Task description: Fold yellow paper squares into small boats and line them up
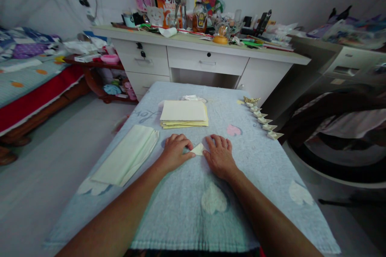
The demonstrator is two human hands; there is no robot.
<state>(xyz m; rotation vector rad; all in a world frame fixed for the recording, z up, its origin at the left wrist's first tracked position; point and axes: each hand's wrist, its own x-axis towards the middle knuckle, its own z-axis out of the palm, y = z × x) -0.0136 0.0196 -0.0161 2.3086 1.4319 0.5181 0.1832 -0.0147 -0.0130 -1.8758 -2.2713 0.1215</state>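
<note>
A small folded piece of cream paper (198, 149), roughly triangular, lies on the cloth-covered table between my hands. My left hand (177, 150) pinches its left corner between thumb and forefinger, the other fingers curled on the cloth. On the other side, my right hand (220, 153) rests palm down, its thumb and forefinger touching the paper's right edge and the remaining fingers stretched on the cloth. Beyond my hands sits a stack of cream and yellow paper sheets (183, 111). A row of several folded paper boats (263, 120) stands along the table's right edge.
A folded pale green sheet (126, 154) lies left of my left arm. The light blue patterned tablecloth (177, 217) covers the table. Behind it stands a white desk (208, 58) crowded with jars and packets. A washing machine (340, 72) is at right, a bed (33, 76) at left.
</note>
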